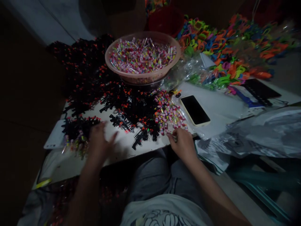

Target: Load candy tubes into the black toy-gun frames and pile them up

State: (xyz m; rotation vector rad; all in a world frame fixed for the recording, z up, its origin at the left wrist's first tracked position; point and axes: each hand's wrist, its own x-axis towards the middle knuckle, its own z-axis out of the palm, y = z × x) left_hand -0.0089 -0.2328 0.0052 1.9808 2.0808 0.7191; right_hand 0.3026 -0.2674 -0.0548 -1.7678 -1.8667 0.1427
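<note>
My left hand [100,139] is blurred, with its thumb spread away from the fingers and nothing visible between them. It is beside a small heap of black toy guns [78,125] with orange tips, where several clear tubes with coloured contents [76,142] lie at the front. At the table's front edge my right hand [183,142] is closed in a pinch; what its fingertips hold is too small to name. Just beyond it spreads a pile of small pink-and-white tubes [168,110]. A larger pile of black toy guns [131,103] lies between my hands.
A pink basket [150,75] full of small colourful tubes stands behind. A phone [195,110] lies on clear plastic at right. Bright plastic pieces [223,47] heap at the back right, before a red basin [166,20]. More black toy guns [80,69] cover the back left.
</note>
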